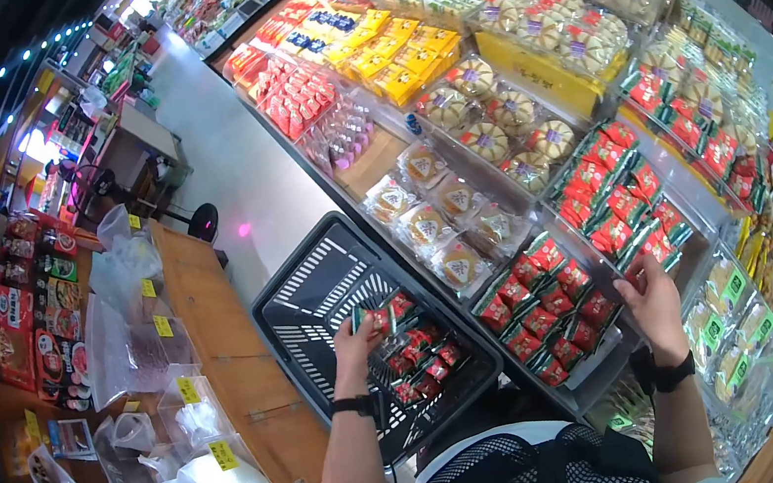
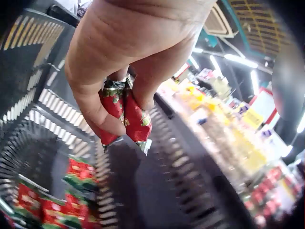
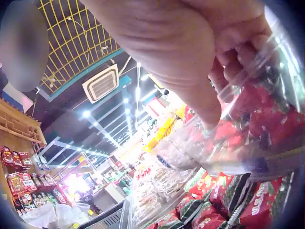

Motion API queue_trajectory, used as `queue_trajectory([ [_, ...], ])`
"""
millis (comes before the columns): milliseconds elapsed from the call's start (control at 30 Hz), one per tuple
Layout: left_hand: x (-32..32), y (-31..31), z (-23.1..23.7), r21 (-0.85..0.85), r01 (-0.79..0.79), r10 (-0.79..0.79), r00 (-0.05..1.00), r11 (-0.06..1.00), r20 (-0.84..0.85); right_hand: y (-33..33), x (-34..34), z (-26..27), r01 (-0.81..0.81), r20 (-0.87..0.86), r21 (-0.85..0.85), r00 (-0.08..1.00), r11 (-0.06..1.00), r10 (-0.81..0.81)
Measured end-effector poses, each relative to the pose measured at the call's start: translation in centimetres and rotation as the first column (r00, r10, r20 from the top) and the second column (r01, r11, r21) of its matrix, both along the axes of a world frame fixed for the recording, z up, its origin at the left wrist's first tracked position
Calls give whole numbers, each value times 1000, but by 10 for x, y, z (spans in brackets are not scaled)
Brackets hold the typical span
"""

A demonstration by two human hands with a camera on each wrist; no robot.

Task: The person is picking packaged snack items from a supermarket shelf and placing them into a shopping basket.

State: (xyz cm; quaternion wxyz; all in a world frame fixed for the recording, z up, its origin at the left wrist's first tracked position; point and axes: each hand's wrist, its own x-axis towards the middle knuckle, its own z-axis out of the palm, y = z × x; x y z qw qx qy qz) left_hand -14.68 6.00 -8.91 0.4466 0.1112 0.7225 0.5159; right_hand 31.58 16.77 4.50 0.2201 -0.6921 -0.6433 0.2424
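Open floor runs from upper left toward centre. One dark basket, frame centre, sits between the wooden shelf at left and the display bins at right; tight on both sides. Loose red packets in its lower right, overlapping, no clean count. Bin alongside: six clear-wrapped pastries. My right hand, right of centre, is at a clear divider, fingers part curled; can't tell if they hold anything. My left hand, over the basket: fingers nearly closed, pinching two red-green packets.
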Motion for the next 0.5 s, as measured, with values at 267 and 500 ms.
queue_trajectory([
  [267,-61,-17,-134,-492,110,-265,929,864,-259,11,-18,-15,-28,248,42,969,999,17],
  [500,-51,17,-147,-650,257,-566,758,715,-323,13,-23,-16,-38,310,27,950,999,28],
])
